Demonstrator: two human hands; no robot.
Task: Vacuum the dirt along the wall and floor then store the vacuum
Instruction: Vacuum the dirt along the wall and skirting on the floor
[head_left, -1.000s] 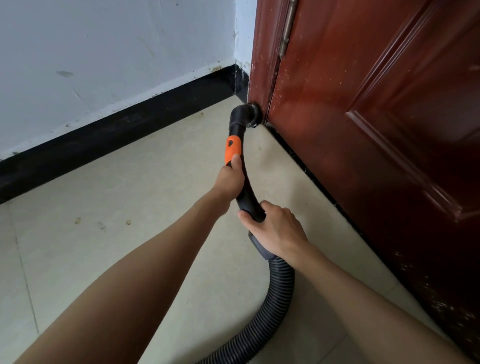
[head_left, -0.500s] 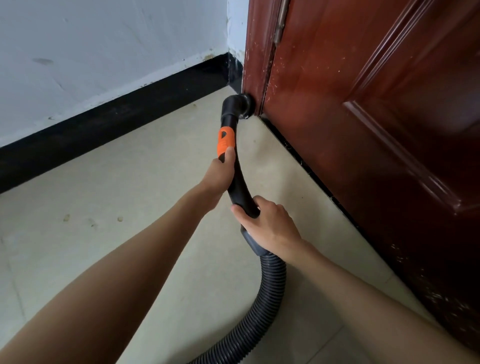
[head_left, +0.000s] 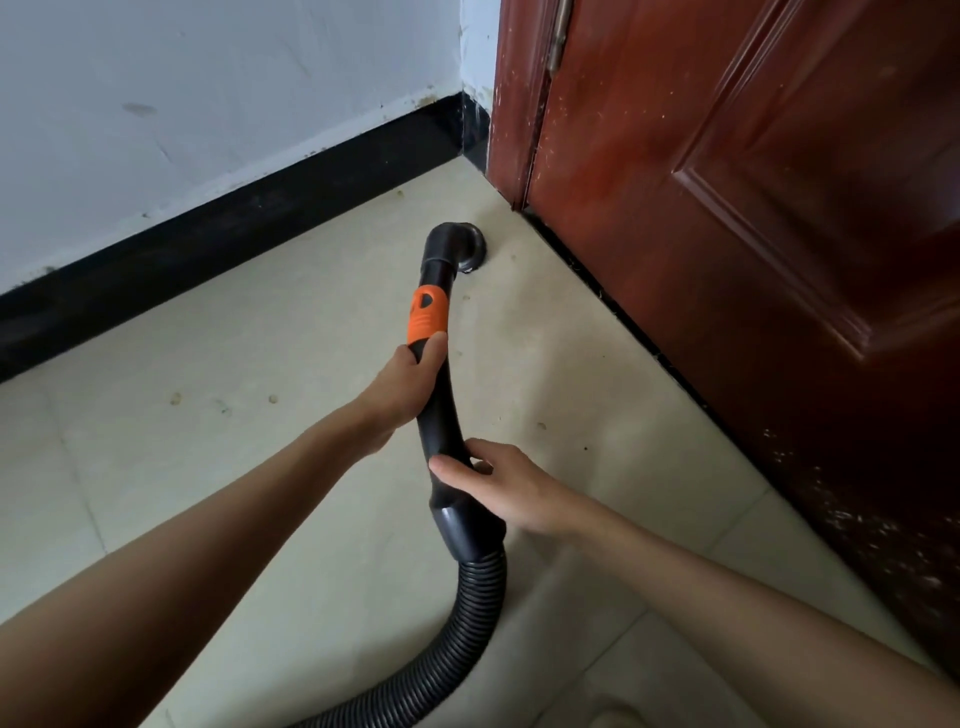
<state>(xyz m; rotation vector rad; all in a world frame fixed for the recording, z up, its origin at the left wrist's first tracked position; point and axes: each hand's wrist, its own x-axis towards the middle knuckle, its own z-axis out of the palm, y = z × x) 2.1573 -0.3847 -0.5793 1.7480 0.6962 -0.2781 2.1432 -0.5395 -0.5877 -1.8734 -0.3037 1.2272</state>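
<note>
A black curved vacuum wand (head_left: 441, 415) with an orange collar (head_left: 427, 315) points away from me. Its round nozzle (head_left: 466, 248) sits on the pale floor tile, a short way off the door's bottom corner. My left hand (head_left: 408, 382) grips the wand just below the orange collar. My right hand (head_left: 506, 486) holds the lower end of the wand, thumb across it, above the ribbed black hose (head_left: 465, 629) that trails down to the bottom edge. Small dirt specks (head_left: 175, 398) lie on the floor at the left.
A dark red wooden door (head_left: 753, 208) speckled with dust fills the right side. A white wall (head_left: 208, 93) with a black baseboard (head_left: 234, 234) runs across the back left to the corner. Beige floor tiles (head_left: 260, 493) spread out below.
The nozzle has pulled back from the door's bottom corner and now rests on the floor a little in front of it. Both hands moved back with the wand.
</note>
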